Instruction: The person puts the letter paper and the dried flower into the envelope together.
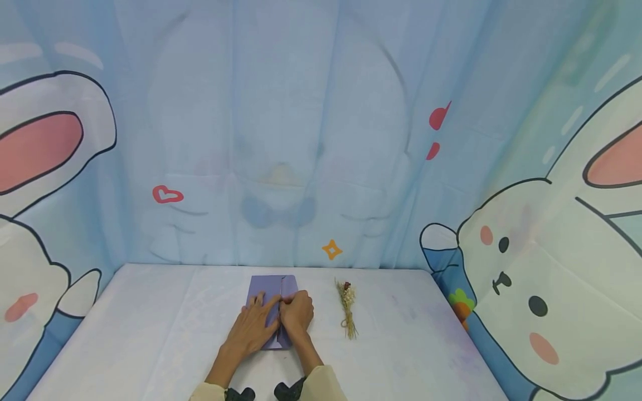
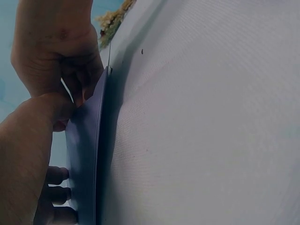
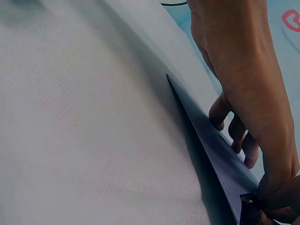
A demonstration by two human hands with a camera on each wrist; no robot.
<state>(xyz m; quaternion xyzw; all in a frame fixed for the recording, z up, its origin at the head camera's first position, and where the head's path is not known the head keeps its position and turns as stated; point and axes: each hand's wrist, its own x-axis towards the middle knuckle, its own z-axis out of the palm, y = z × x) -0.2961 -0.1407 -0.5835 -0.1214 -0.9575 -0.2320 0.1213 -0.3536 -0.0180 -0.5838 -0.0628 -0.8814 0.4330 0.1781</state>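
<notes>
A flat purple envelope [image 1: 262,285] lies on the white-covered table, a lengthwise flap edge running down its right part. My left hand [image 1: 254,327] rests on its left portion with the fingers spread. Close beside the left thumb, my right hand [image 1: 297,313] has curled fingers that pinch the flap's edge. In the left wrist view the envelope [image 2: 83,154] appears nearly edge-on, left fingertips [image 2: 61,193] lying along it. The right wrist view shows its near corner [image 3: 229,180] lifted slightly off the cloth; the pinching fingertips are partly hidden there.
A small dried flower bunch [image 1: 347,306], tied at its stems, lies right of the envelope. White cloth [image 1: 401,334] covers the table. A blue curtain [image 1: 281,111] with cartoon rabbits hangs behind and at both sides.
</notes>
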